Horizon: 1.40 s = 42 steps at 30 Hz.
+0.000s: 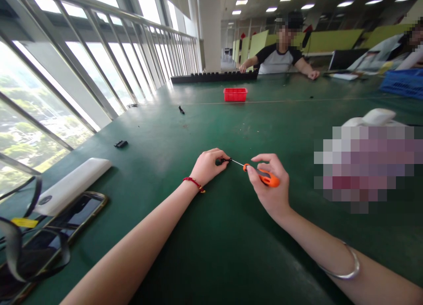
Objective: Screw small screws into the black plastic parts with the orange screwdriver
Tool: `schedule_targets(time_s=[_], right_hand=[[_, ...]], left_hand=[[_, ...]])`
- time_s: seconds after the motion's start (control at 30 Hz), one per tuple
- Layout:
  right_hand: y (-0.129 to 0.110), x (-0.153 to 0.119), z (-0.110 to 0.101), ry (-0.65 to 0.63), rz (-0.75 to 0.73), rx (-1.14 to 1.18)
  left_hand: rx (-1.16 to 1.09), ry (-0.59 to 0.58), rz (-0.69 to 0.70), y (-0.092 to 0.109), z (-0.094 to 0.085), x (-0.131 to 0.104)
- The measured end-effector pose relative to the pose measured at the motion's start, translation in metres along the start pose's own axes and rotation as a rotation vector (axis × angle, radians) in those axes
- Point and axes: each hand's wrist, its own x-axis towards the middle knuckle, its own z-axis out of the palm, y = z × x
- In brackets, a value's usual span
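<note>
Gripping an orange-handled screwdriver (270, 179), your right hand (275, 197) seemingly applied it to the small black part (230, 159) pinched in your left hand (208, 163), at the right's ten o'clock; steady alignment seemed needed next.

Black part (223, 160) partly hidden by left grip (209, 165), pixelated bundle (366, 159), cropped blue basket (401, 83)

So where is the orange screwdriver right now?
In the head view, the orange screwdriver is just right of centre, held in the right hand and pointing left toward the small black part in the left hand.
</note>
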Motion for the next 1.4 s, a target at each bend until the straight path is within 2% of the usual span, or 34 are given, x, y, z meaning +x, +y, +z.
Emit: schedule_targets(time_s=[0.07,0.23,0.43,0.63,0.8,0.97,1.13,1.3,1.4], right_hand=[[0.0001,-0.0007,0.0001,-0.023,-0.003,-0.025],[0.0034,0.001,0.0023,0.118,-0.082,0.062],[0.0027,0.001,0.0012,0.027,0.003,-0.017],[0.0044,0.0027,0.003,0.142,-0.064,0.05],[0.0034,0.0027,0.0022,0.035,0.007,-0.013],[0.0047,0.0031,0.0026,0.107,-0.073,0.067],[0.0025,0.0031,0.0005,0.032,-0.004,0.037],[0.0045,0.0033,0.0006,0.122,-0.083,0.065],[0.0049,0.0038,0.0001,0.096,-0.042,0.058]], left_hand=[[0.003,0.002,0.001,0.0004,-0.0002,0.0001],[0.006,0.003,-0.006,0.002,-0.001,-0.0001],[0.002,0.002,0.002,0.0021,-0.0013,-0.0004],[-0.002,0.006,-0.014,0.0022,-0.0014,-0.0005],[-0.01,0.003,-0.014,0.0007,-0.0008,-0.0008],[-0.01,0.006,-0.02,0.001,-0.0007,-0.0008],[-0.004,0.006,-0.01,0.0004,-0.0007,-0.0006],[0.016,0.014,-0.016,-0.0008,0.0004,0.0002],[0.012,0.022,-0.013,-0.0008,0.0006,-0.0002]])
